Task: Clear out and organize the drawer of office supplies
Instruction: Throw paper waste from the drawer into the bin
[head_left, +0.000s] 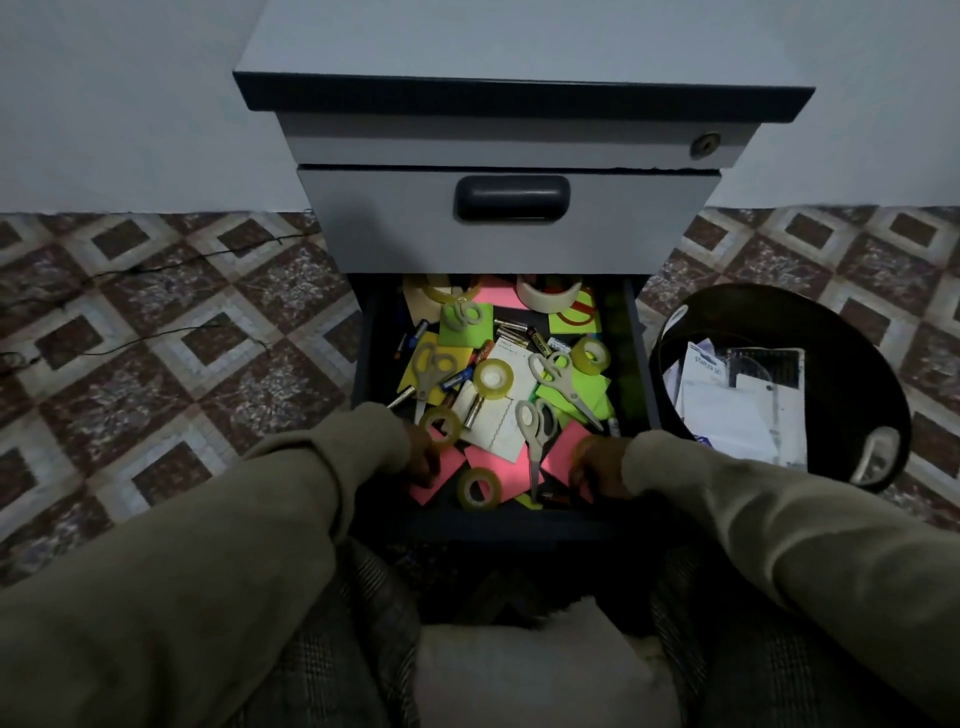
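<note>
The bottom drawer (370, 364) of a grey cabinet stands pulled out and full of clutter. In it lie several scissors (535, 431), clear tape rolls (492, 378), loose batteries (511, 330), white cards (496, 431), and pink (569, 441) and green sticky notes (571, 395). My left hand (423, 457) reaches into the near left corner, fingers down on a pink note beside a tape roll (440, 423). My right hand (597, 467) is in the near right corner over pink notes. Sleeves and dim light hide both sets of fingers.
A black waste bin (779, 312) holding papers and packaging stands on the tiled floor right of the drawer. The closed upper drawer (511, 200) overhangs the back of the open one. Thin black cables (156, 265) run across the floor at left. My knees sit below the drawer front.
</note>
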